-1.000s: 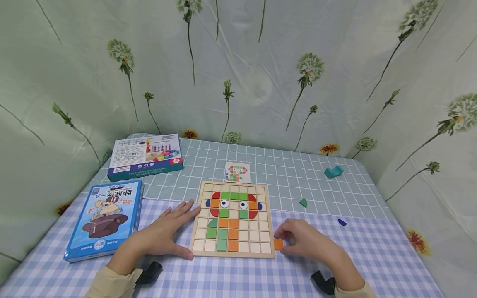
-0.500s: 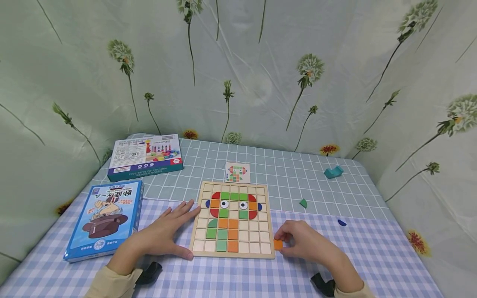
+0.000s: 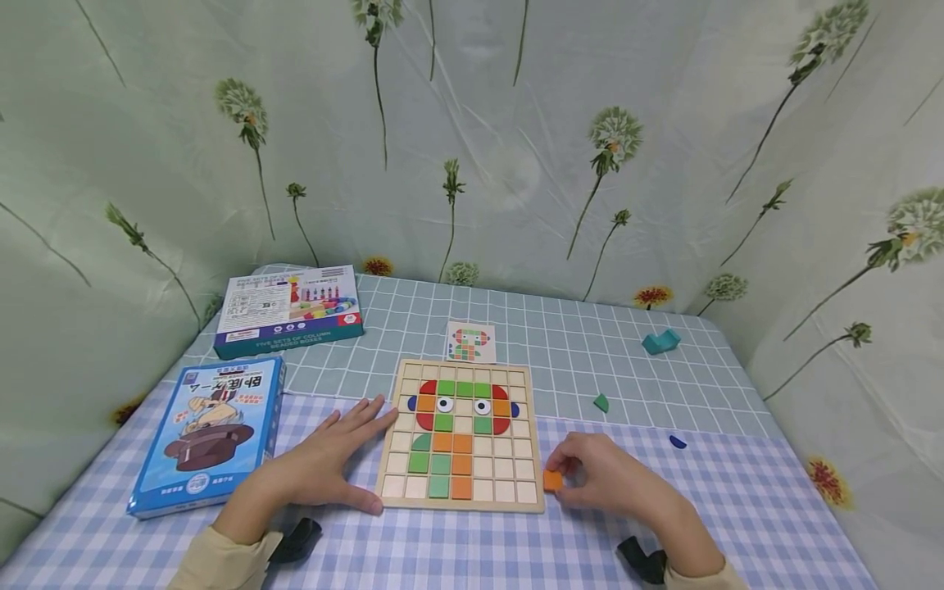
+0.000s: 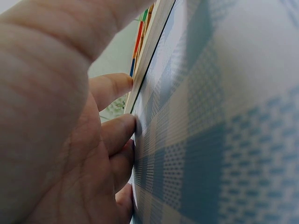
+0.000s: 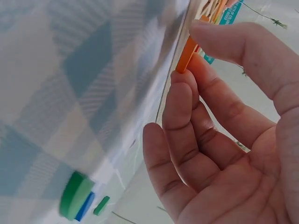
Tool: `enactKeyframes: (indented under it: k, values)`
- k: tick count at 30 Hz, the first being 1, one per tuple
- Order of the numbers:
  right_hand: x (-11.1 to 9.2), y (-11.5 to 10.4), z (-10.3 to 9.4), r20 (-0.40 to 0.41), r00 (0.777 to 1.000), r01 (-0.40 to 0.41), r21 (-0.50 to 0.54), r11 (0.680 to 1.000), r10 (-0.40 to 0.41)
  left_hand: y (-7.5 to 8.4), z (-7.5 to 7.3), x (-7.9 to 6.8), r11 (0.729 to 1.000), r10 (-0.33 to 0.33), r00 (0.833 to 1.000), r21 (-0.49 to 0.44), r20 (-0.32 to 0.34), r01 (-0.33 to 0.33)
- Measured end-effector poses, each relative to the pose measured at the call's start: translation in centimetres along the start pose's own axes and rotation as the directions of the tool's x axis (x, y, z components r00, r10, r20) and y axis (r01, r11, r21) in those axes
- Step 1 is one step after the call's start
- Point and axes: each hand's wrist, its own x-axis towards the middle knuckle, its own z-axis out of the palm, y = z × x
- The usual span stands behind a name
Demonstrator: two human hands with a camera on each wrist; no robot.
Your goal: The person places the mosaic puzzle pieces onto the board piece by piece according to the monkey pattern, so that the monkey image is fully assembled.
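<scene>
A wooden grid board [image 3: 506, 506] lies mid-table, with coloured tiles forming a face and part of a body in its cells. My left hand [image 3: 324, 459] rests spread at its left edge; in the left wrist view the fingertips [image 4: 125, 122] meet the board's side. Just off the lower right corner, my right hand [image 3: 601, 474] pinches an orange square tile [image 3: 552, 481] between thumb and fingers. The right wrist view shows the orange tile [image 5: 187, 53] edge-on in that pinch. Behind the board stands a small picture card [image 3: 479, 332] with a similar figure.
Right of the board lie a green quarter-round piece [image 3: 601, 402], a dark blue half-round piece [image 3: 677, 441] and a teal curved object [image 3: 660, 341]. At left are a blue game box [image 3: 206, 434] and a flat bead-set box [image 3: 291, 307].
The orange tile has gone from lying flat beside the board to being tilted slightly up in my right fingers. My left hand has stayed in place.
</scene>
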Motion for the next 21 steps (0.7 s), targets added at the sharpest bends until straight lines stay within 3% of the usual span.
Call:
enactKeyframes:
  k: [9,21]
  values:
    - [1.4,-1.7,0.1,-0.026,0.992,0.122,-0.024,0.992,-0.122,-0.2,0.1,0.0,1.0,0.003,1.0,0.001,-0.003,-0.003]
    - [4.5,-5.8,2.4,-0.021,0.985,0.17,-0.059,0.984,-0.171,-0.1,0.1,0.1,1.0,0.006,1.0,0.0,0.004,-0.006]
